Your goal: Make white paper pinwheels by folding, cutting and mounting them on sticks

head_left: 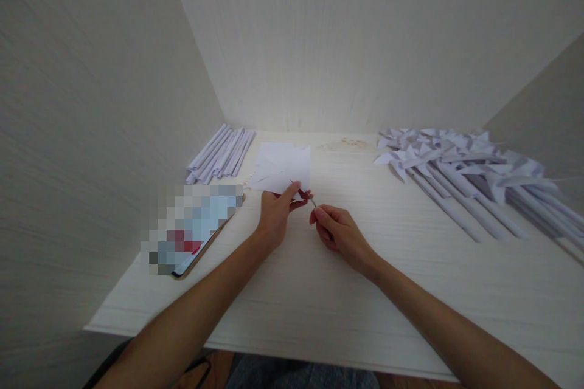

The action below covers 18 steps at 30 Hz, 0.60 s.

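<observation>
My left hand (278,213) is closed, thumb on top, on a small piece of white paper (297,197) whose edge shows beside the fingers. My right hand (335,231) pinches a thin, dark, rod-like tool (312,200), its far end meeting the paper at my left fingertips. The tool's exact kind is too small to make out, and its rear part is hidden in my palm. Just beyond my left hand, flat square white sheets (283,165) lie on the table, slightly uneven at their edges.
Rolled white paper tubes (223,155) lie at the back left. Nearer on the left rests a phone (205,237), its screen blurred out. Several paper pinwheels (449,155) on paper sticks are heaped at the right. Pale walls (319,42) enclose the white table (292,310) at back and sides.
</observation>
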Each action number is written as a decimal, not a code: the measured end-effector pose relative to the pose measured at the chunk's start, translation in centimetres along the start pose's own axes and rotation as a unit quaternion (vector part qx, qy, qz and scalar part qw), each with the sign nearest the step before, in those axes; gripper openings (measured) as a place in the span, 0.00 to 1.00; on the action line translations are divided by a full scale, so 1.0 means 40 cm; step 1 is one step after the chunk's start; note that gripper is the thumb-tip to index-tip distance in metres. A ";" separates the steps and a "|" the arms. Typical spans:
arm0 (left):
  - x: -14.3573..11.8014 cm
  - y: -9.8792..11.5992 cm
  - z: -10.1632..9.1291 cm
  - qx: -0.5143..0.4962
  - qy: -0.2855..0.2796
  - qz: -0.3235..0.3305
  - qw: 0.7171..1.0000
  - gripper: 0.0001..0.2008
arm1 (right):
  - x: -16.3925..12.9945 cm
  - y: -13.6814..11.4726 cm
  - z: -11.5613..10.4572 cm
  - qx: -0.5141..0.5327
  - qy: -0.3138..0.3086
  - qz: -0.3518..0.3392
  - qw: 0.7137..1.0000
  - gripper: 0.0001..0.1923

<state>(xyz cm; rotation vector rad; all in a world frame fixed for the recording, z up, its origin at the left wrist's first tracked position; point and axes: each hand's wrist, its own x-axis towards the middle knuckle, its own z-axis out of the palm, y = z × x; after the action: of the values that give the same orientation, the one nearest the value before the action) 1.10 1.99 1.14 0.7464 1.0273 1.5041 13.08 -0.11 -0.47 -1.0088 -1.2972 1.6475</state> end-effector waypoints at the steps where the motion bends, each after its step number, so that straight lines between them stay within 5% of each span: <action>1: 0.000 0.000 0.000 0.002 0.001 0.000 1.000 0.07 | 0.000 0.000 0.000 -0.001 0.000 0.000 1.000 0.14; 18: 0.008 -0.002 -0.007 0.015 0.043 0.030 0.999 0.08 | -0.002 -0.008 0.008 0.034 0.045 -0.010 0.998 0.13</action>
<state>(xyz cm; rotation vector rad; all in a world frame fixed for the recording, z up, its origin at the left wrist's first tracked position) 0.82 2.26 0.91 0.7447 1.1031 1.5862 12.85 -0.26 -0.08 -1.0147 -1.1811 1.6021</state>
